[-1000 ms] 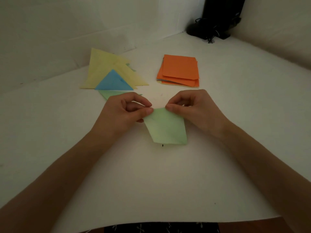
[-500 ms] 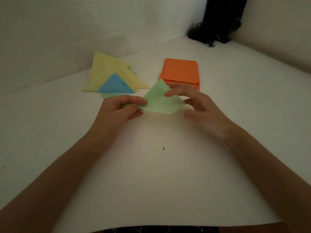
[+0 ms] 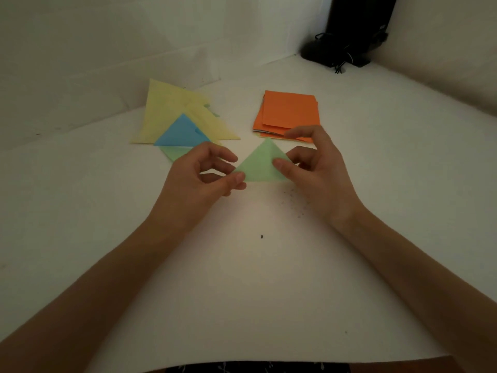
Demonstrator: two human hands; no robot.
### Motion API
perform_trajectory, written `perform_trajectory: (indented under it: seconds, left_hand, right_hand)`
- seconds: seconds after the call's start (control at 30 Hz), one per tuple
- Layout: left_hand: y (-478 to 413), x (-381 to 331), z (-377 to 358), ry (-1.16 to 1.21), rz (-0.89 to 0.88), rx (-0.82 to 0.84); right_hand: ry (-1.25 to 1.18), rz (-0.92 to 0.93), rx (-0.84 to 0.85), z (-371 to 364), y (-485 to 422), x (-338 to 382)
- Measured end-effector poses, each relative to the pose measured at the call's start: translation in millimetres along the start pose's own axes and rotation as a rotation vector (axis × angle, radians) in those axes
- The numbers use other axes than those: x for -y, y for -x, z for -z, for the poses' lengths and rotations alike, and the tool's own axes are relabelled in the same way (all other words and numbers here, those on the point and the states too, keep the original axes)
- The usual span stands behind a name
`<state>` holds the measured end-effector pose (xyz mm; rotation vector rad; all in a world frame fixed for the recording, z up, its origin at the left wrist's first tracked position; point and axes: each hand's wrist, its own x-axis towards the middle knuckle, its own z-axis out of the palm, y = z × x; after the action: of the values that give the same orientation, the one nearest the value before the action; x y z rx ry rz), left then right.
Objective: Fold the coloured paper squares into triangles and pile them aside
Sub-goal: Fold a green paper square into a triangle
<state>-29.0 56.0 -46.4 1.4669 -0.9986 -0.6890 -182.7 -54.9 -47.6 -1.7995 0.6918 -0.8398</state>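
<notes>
Between left hand, right hand: green triangle.

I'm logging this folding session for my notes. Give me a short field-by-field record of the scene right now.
in hand: green triangle, folded
left grip: pinches its left corner
right grip: thumb on its right corner, fingers behind
done pile: yellow, blue and green triangles, far left
unfolded stack: orange squares, far right
</notes>
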Motion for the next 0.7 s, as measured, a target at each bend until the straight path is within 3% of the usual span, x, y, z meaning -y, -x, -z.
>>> perform_trajectory:
  seconds: [0.13, 0.23, 0.3, 0.43, 0.7]
  left_hand:
    - [0.6, -0.3, -1.6, -0.064, 0.036, 0.038]
    - [1.5, -1.9, -4.0, -0.037, 0.031, 0.026]
    - [2.8, -4.8, -7.7, 0.093, 0.054, -0.003]
    - [8.6, -9.1, -21.2, 0.154, 0.065, 0.045]
    - [2.0, -5.3, -11.5, 0.071, 0.066, 0.041]
  right_hand:
    - [-0.072, -0.012, -0.033, -0.7, -0.5, 2.1]
    - [-0.414, -0.12, -0.069, 2.2, -2.9, 4.8]
    - [-0.548, -0.186, 0.006, 1.5, -2.6, 6.7]
    - [-0.341, -0.182, 0.115, -11.9, 5.3, 7.7]
    - [-0.177, -0.253, -0.016, 7.7, -8.1, 10.5]
